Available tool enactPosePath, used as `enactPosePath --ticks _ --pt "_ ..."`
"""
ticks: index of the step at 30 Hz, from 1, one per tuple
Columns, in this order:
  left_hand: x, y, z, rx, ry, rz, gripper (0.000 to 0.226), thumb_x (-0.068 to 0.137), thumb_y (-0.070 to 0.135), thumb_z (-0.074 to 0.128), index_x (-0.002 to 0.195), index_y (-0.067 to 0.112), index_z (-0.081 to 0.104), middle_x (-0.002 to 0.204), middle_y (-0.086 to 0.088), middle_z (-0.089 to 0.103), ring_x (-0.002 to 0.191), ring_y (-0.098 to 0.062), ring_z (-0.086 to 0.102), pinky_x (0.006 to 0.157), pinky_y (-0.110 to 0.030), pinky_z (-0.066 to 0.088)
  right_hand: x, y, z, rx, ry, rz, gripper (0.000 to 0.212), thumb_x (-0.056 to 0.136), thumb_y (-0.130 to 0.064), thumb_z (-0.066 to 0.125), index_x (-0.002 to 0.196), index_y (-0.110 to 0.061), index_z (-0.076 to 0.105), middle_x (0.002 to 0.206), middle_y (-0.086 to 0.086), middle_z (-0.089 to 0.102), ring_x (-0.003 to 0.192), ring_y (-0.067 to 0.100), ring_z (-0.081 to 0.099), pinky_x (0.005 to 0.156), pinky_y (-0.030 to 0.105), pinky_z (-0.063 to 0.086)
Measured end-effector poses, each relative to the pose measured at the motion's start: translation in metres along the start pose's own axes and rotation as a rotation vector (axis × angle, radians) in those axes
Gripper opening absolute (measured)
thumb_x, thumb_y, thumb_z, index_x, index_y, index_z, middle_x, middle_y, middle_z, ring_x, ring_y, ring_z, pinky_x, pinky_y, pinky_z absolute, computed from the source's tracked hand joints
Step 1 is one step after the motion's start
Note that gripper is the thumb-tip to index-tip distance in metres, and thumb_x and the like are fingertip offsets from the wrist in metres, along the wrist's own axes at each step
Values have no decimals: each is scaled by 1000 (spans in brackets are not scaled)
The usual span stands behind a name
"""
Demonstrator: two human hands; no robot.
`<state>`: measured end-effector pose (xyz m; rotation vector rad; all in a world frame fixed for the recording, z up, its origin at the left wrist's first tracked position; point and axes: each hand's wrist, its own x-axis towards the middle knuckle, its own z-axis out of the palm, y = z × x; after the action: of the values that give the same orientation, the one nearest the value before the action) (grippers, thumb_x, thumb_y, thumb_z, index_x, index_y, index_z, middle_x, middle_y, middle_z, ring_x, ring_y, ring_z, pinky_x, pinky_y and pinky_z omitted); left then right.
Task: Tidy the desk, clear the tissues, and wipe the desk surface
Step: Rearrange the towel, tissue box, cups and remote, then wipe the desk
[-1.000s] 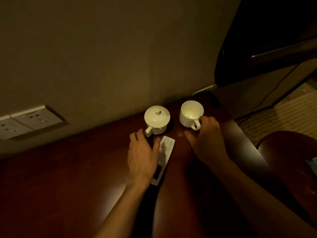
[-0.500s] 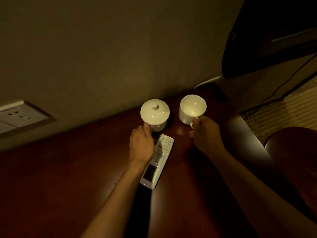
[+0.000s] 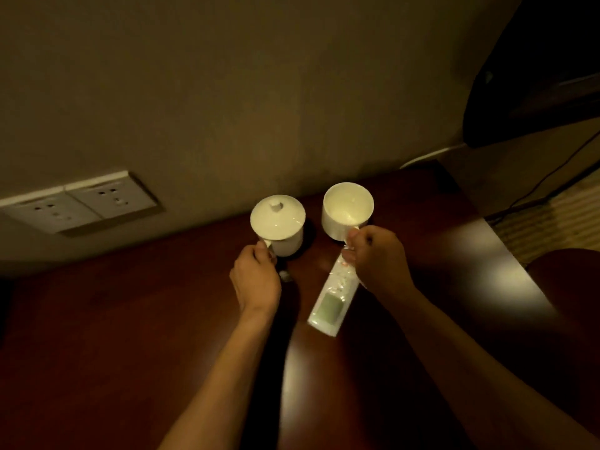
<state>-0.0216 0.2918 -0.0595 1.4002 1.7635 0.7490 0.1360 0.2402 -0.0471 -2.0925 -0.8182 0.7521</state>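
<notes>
Two white cups stand near the wall on the dark red-brown desk (image 3: 97,336). The lidded cup (image 3: 278,224) is on the left, and my left hand (image 3: 256,280) grips its handle. The open, empty cup (image 3: 347,210) is on the right, with my right hand (image 3: 378,259) closed on its handle. A white remote control (image 3: 332,300) lies on the desk between my forearms, its top end partly under my right hand. No tissues are in view.
A double wall socket (image 3: 81,203) sits low on the wall at the left. A dark television (image 3: 535,69) hangs at the upper right, with cables below it. The desk's right edge (image 3: 506,251) drops off beside a round dark chair (image 3: 571,287).
My left hand left the remote and closed on the lidded cup's handle. My right hand tightened on the open cup's handle. The view shifted, so the cups appear further right.
</notes>
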Motion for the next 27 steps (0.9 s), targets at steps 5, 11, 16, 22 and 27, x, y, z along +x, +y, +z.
enactPosePath --ticks 5,11,16,22,27 --pt "21 -40 -79 -10 146 -6 31 101 26 37 82 11 56 76 1 56 78 -21 52 68 -33 36 -44 -43 72 135 -141 -20 28 96 -25 51 80 -5 63 78 10 68 78 24 70 77 51 57" --pt "44 -104 -175 -14 314 -72 34 100 26 38 80 9 59 75 -2 58 77 -22 53 68 -34 35 -101 -91 170 87 -257 -94 33 95 -33 50 74 -10 62 73 3 67 76 21 69 77 52 57" --pt "56 -151 -243 -82 444 -135 32 100 27 39 83 11 61 77 0 59 79 -19 55 71 -33 37 -139 -125 248 109 -323 -64 31 96 -32 51 73 -15 63 75 1 68 76 17 70 79 49 57" --pt "86 -191 -303 -154 472 -238 32 100 29 39 87 10 61 77 1 58 65 -6 50 56 -23 32 -170 -155 316 85 -330 -82 31 97 -31 49 75 -14 62 76 2 67 80 18 68 83 46 56" --pt "96 -210 -314 -199 453 -199 33 100 27 40 91 5 62 74 0 58 62 -3 48 51 -13 36 -179 -159 344 42 -303 -84 32 98 -29 47 76 -11 62 76 6 67 79 21 68 77 41 55"
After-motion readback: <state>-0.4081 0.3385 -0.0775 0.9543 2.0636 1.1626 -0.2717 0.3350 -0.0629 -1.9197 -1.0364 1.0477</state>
